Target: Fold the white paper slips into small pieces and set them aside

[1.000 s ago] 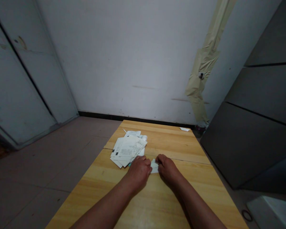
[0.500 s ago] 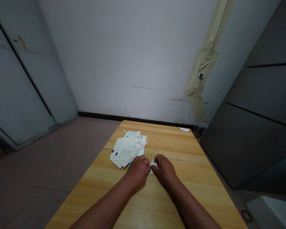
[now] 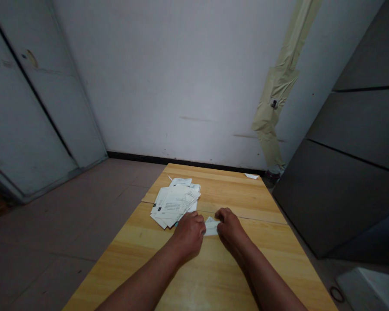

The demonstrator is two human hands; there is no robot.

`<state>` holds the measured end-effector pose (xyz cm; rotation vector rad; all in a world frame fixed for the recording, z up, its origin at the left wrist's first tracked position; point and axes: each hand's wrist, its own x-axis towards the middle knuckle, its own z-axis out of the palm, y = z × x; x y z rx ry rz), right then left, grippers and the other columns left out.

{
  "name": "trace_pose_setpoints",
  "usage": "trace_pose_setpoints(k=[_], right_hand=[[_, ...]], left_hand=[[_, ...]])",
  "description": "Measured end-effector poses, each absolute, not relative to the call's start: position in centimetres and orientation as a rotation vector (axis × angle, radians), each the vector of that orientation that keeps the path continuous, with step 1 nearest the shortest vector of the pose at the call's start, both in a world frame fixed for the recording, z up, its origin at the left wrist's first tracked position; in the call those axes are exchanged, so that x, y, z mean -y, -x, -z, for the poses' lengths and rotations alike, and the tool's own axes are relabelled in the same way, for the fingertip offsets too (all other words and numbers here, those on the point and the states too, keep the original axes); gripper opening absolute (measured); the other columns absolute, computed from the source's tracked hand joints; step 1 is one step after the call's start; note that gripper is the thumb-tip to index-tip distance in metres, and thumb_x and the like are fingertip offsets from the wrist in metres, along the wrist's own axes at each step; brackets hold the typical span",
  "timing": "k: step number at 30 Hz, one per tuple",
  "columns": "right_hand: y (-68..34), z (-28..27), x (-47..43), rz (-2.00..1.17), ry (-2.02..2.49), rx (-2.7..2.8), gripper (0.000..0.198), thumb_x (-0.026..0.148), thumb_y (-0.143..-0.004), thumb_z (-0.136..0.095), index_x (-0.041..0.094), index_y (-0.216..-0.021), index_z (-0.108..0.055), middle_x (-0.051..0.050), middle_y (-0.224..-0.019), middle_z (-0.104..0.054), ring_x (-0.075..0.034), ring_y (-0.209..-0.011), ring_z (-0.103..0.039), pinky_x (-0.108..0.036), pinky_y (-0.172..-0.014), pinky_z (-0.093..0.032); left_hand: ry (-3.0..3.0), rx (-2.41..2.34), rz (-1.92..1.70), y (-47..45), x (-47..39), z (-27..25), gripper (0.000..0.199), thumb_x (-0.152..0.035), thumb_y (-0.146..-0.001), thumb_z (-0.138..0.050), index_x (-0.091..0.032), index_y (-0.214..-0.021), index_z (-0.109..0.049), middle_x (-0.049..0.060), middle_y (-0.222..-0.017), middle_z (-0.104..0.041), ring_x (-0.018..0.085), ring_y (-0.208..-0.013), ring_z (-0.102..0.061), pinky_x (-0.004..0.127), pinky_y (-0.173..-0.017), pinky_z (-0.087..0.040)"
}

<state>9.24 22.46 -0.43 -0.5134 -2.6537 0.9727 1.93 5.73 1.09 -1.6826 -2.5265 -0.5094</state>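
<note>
A small folded piece of white paper [image 3: 211,228] lies on the wooden table between my hands, a printed pointed part standing out at its far edge. My left hand [image 3: 190,228] is closed on the paper's left end, its fingers curled and partly hiding it. At the right end, my right hand [image 3: 229,225] holds the paper with bent fingers, thumb side down by its edge. Just beyond my left hand sits a loose pile of printed paper sheets [image 3: 173,203].
The wooden table [image 3: 194,276] reaches almost to the wall, with a seam across it. A white scrap [image 3: 251,176] lies at its far right corner. Grey panels [image 3: 343,181] rise on the right; a white box [image 3: 369,287] stands low at the right.
My right hand has slid to the right along the paper, so more of the folded strip shows between my hands. My left hand has stayed nearly in place.
</note>
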Motion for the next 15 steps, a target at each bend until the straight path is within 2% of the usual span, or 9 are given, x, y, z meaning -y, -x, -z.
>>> trace_pose_setpoints(k=[4, 8, 12, 15], right_hand=[[-9.4, 0.1, -22.0, -0.896, 0.48, 2.72, 0.031, -0.002, -0.061, -0.046, 0.019, -0.081, -0.058, -0.004, -0.087, -0.055, -0.016, -0.081, -0.053, -0.023, -0.071, -0.038], [-9.7, -0.5, -21.7, -0.815, 0.475, 2.799, 0.033, 0.001, -0.066, -0.048, 0.018, -0.089, -0.063, -0.005, -0.094, -0.055, -0.017, -0.085, -0.055, -0.024, -0.075, -0.039], [-9.8, -0.8, -21.7, -0.848, 0.42, 2.828, 0.036, 0.0, -0.067, -0.047, 0.017, -0.091, -0.068, -0.006, -0.097, -0.056, -0.017, -0.088, -0.056, -0.023, -0.075, -0.04], [-9.8, -0.5, -21.9, -0.883, 0.401, 2.806, 0.039, 0.0, -0.068, -0.046, 0.018, -0.093, -0.07, -0.006, -0.097, -0.056, -0.016, -0.087, -0.057, -0.022, -0.074, -0.04]], left_hand=[[1.593, 2.554, 0.695, -2.0, -5.9, -0.6, 0.023, -0.01, -0.079, -0.053, -0.021, -0.088, -0.071, 0.005, -0.083, -0.062, 0.02, -0.086, -0.055, 0.032, -0.075, -0.041], [1.484, 2.63, 0.747, -2.0, -6.7, 0.1, 0.033, -0.016, -0.088, -0.05, -0.022, -0.116, -0.064, 0.005, -0.092, -0.062, 0.02, -0.093, -0.056, 0.031, -0.081, -0.043], [1.357, 2.702, 0.602, -2.3, -7.4, 0.1, 0.033, -0.019, -0.09, -0.05, -0.019, -0.121, -0.06, 0.007, -0.097, -0.06, 0.023, -0.095, -0.054, 0.035, -0.084, -0.043], [1.314, 2.741, 0.518, -2.6, -7.5, -0.4, 0.026, -0.02, -0.089, -0.053, -0.02, -0.113, -0.062, 0.008, -0.103, -0.058, 0.024, -0.096, -0.053, 0.036, -0.084, -0.043]])
